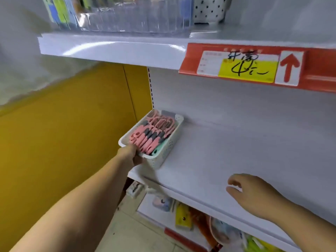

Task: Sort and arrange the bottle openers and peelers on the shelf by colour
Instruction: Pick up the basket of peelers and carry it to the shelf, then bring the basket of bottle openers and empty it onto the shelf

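Left hand [130,155] holds the basket [165,150] of pink tools [151,135]; right hand [254,194], grip loose, hovers over the shelf [236,151].

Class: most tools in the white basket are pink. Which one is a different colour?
The mint-green tool, lying against the basket's right wall at its near end; the other tools are pink with grey grips.

This looks like a shop aisle: white metal shelving [236,151], a red price strip [320,70] with a handwritten yellow price tag [248,71], a basket [163,151] of identical pink tools [145,140], and packaged goods [182,215] below
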Demonstrator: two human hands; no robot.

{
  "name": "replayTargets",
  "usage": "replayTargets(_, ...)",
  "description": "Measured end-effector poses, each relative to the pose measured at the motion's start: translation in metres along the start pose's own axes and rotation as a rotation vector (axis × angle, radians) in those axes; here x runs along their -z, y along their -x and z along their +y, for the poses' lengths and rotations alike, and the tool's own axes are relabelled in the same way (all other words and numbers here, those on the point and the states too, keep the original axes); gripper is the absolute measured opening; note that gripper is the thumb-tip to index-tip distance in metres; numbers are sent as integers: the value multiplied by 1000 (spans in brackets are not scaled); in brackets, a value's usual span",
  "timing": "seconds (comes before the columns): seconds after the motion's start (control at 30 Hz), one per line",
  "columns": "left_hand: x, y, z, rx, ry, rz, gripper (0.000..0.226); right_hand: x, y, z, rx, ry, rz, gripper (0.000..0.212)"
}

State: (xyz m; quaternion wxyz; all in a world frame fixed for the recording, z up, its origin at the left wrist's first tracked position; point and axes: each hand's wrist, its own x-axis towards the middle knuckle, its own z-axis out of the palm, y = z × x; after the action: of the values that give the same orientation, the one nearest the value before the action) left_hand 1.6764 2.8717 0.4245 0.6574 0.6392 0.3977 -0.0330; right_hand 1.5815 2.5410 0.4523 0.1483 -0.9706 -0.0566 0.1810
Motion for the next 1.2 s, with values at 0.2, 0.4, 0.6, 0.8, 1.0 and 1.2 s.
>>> replayTargets(0.2, 4, -2, 7, -69, -311, -54, 34, -12, 21, 13, -53, 68, -37, 37)
replayTargets(0.4, -13, 29, -14, -334, -771, 169, 59, 1, 90, 73, -142, 34, 74, 53)
replayTargets(0.6, -130, 155, -41, -588, -933, -64, 53, 21, 205, 168, -320, -4, 267, 54)
replayTargets(0.8, -281, 404, -122, -1005, -1253, -684, 47, 20, 389, 278, -591, -57, 371, 55)
replayTargets(1.0, -364, 695, -193, -1329, -1356, -1212, 47, 45, 597, 362, -820, -79, 503, 55)
replayTargets(1.2, -399, 938, -256, -1569, -1336, -1472, 47, 65, 790, 428, -1058, -56, 604, 59)
